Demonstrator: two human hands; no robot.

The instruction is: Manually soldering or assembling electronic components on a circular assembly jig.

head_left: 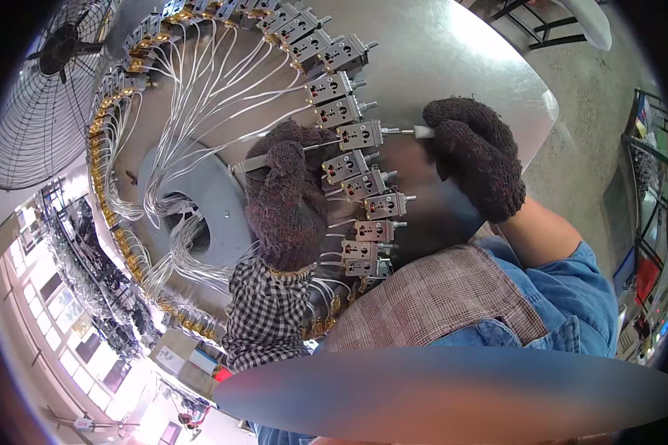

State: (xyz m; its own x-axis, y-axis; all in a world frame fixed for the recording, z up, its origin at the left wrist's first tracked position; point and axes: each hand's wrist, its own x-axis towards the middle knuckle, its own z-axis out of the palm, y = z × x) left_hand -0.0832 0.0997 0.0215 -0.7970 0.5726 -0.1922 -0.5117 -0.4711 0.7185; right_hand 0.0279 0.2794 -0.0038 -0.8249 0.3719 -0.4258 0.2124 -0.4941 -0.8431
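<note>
Both my hands wear dark knitted gloves. My left hand (pixel 286 193) is closed around a screwdriver with a pale grey handle (pixel 249 165); its thin shaft reaches right to the inner end of a small metal block (pixel 359 135). On the outer side of that same block, my right hand (pixel 479 152) is closed on a white-ended driver (pixel 423 132). Its slim shaft lines up with the threaded stud of the block; whether the tip touches is too small to tell. Most of the right-hand tool's handle is hidden in the glove.
Several similar blocks ring the round metal table (pixel 416 52), each with a stud pointing outward. White wires (pixel 193 96) run from them to a grey central disc (pixel 234 193) with a hole. A caged fan (pixel 41 96) stands at left. A shelf rack (pixel 646 141) is at far right.
</note>
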